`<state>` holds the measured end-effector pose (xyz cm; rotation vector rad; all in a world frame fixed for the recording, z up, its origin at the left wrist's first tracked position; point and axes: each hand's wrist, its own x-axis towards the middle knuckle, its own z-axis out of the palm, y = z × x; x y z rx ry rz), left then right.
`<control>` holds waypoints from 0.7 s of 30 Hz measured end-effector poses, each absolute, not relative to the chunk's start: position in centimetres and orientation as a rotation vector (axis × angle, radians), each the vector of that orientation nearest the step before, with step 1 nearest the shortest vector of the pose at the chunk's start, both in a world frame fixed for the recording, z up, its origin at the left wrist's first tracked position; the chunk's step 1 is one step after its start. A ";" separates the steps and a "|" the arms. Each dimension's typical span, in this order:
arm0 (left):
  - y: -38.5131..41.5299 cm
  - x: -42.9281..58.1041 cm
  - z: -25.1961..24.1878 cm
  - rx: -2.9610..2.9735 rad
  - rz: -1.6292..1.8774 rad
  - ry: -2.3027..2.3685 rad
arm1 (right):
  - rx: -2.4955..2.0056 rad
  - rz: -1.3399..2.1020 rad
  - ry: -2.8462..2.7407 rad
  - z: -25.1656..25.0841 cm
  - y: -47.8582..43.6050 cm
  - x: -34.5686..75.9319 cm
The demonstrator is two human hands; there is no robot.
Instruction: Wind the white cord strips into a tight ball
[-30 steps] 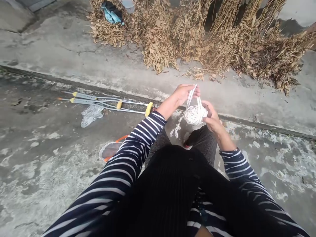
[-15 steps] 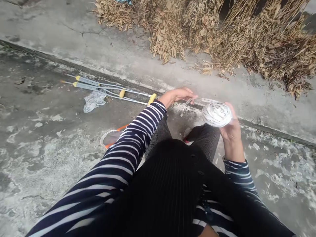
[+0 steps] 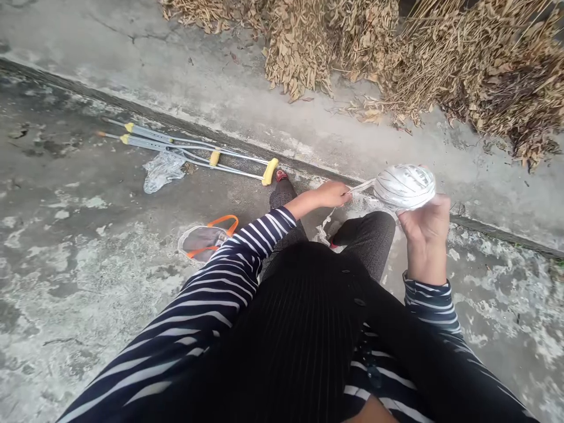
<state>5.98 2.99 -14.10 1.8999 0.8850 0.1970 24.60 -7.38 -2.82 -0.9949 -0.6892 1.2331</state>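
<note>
A white ball of plastic twine (image 3: pixel 404 187) is held up in my right hand (image 3: pixel 427 226), whose fingers curl around its underside and far side. From the ball a flat white strand (image 3: pixel 362 186) runs left to my left hand (image 3: pixel 332 194). My left fingers are closed, pinching that strand. Below the left hand a loose end of twine (image 3: pixel 325 228) dangles in front of my trouser legs. Part of the right hand's fingers is hidden behind the ball.
Two crutches (image 3: pixel 194 151) with yellow pads lie on the concrete to the left, beside a crumpled clear plastic bag (image 3: pixel 164 171). Nearer sits a bag with orange handles (image 3: pixel 205 242). A low concrete step edge (image 3: pixel 304 166) crosses ahead, with dried plants (image 3: pixel 383 59) beyond.
My right hand has moved right with the twine ball, and the strand between the hands now looks straighter. My left hand has lowered slightly, its fingers more closed.
</note>
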 end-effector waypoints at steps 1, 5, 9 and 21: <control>3.0 5.9 -14.6 1.891 0.193 0.903 | -0.975 1.230 -0.675 -2.3 -7.5 24.4; 3.5 5.2 -16.7 1.786 0.157 0.926 | -0.896 1.191 -0.606 -0.1 -8.0 24.0; 4.7 4.9 -18.8 1.751 0.223 0.922 | -0.836 1.155 -0.554 1.3 -8.8 24.1; 5.0 5.8 -23.9 1.753 0.267 1.198 | -0.764 0.995 -0.656 7.1 -9.4 24.0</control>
